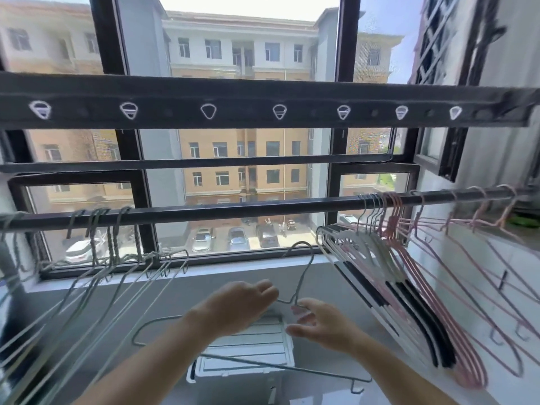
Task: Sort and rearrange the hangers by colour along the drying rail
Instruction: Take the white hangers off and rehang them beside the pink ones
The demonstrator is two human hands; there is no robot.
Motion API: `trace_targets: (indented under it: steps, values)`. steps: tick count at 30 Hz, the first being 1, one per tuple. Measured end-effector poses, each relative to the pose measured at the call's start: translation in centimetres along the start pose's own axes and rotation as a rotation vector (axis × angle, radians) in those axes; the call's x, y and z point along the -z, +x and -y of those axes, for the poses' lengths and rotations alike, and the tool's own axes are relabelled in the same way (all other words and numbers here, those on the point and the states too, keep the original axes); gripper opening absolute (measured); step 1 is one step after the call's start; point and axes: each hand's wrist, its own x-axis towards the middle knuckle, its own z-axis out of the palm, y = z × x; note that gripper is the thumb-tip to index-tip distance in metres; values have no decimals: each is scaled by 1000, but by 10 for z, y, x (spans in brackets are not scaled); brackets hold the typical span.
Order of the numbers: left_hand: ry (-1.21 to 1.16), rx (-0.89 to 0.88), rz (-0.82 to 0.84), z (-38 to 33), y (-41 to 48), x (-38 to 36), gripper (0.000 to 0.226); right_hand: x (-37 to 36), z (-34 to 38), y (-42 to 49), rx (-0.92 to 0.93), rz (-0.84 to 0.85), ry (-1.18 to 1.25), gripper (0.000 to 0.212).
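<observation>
- Hanger (306,271): grey-green wire, off the rail (233,208), in mid-air below it and in front of the window (233,171). The hook points up and stands between the two hanger groups.
- Left hand (236,305): back of the hand faces up. The fingers (264,287) lie pressed together, reaching forward over the hanger's left shoulder.
- The shoulder wire runs in under my left wrist and comes out at the fingertips, just beside the neck. The underside of the hand is hidden, so I cannot tell whether it grips the wire.
- Right hand (318,325): palm turned inward, fingers (306,306) spread and loosely straight. The topmost fingertip is at the base of the neck, touching it or nearly so. No finger curls round the wire.
- The neck stands between the two sets of fingertips. The hanger's bottom bar crosses under both forearms.
- Green hangers (96,276): on the left part of the rail, swung out at a slant.
- White hangers (365,258): bunched on the right part, with black sections lower down.
- Pink hangers (438,273): directly right of the white ones, some bunched, others spaced out toward the rail's end.
- Box (248,346): white, below my hands.
- Rack (263,103): dark bar with a row of holes, above the rail.
</observation>
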Motion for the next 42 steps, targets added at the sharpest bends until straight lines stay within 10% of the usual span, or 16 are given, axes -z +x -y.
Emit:
trace_targets:
  steps: [8, 24, 42]
  values:
    - [-128, 89, -276, 9, 9, 6, 7, 18, 23, -7, 147, -272, 228, 31]
    - [-272, 364, -339, 13, 7, 25, 31, 81, 66, 12, 42, -635, 40, 22]
    - [-247, 865, -160, 48, -56, 39, 38, 125, -7, 34, -417, -622, -291, 37]
